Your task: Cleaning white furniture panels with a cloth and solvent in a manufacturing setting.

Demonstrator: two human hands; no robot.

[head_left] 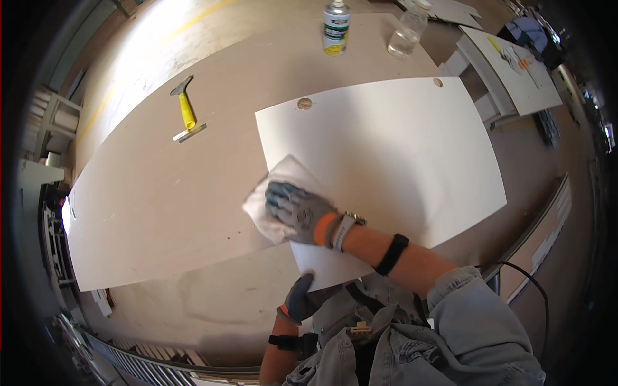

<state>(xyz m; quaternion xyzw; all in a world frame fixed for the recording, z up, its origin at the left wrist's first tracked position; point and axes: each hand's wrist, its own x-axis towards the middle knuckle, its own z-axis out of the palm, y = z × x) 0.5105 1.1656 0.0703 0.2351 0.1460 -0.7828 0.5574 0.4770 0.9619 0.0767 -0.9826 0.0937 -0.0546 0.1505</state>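
A white panel [393, 148] with two round holes near its far edge lies on a larger beige board, its near corner sticking out toward my body. My gloved right hand [296, 209] presses a white cloth [290, 170] against the panel's left edge, fingers closed over it. At the near left corner of the panel, my gloved left hand [299, 299] grips the edge. Part of its fingers is hidden under the panel.
On the beige board [148, 206] lie a yellow-handled scraper [186, 109], a spray can [336, 29] and a clear bottle [407, 33] of liquid. A white table [515, 71] with tools stands far right, a person [524, 32] beyond it. A black cable [537, 283] curves at my right.
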